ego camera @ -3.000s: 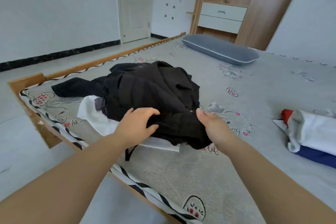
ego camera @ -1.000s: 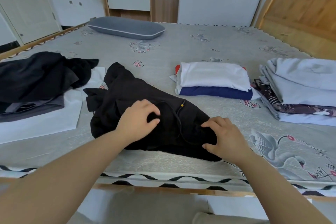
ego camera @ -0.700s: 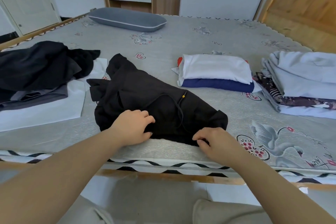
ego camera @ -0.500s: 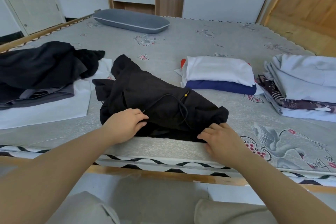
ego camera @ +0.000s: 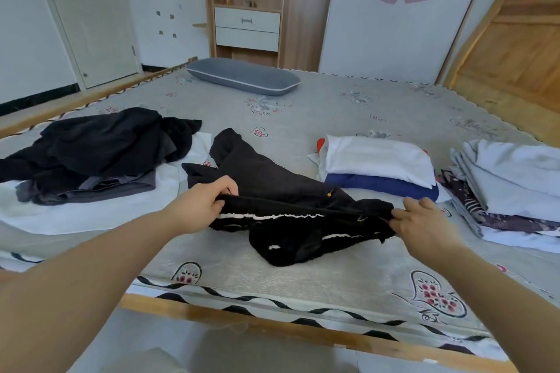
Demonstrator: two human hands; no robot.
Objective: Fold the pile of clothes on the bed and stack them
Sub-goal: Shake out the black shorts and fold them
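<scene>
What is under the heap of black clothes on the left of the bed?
Under the black heap lie a grey garment and a white one, spread on the bed. Anything else beneath is covered.

Matt black cloth garment (ego camera: 281, 191) on smooth, patterned grey bedsheet (ego camera: 348, 112).

Unfolded pile (ego camera: 91, 154) left, stacks (ego camera: 378, 163) right

The bed (ego camera: 348, 118) carried a dark pile (ego camera: 91, 151) at left, a black garment (ego camera: 272, 185) centre, two folded stacks (ego camera: 378, 160) right, and a pillow (ego camera: 242, 77) at the upper centre.
</scene>
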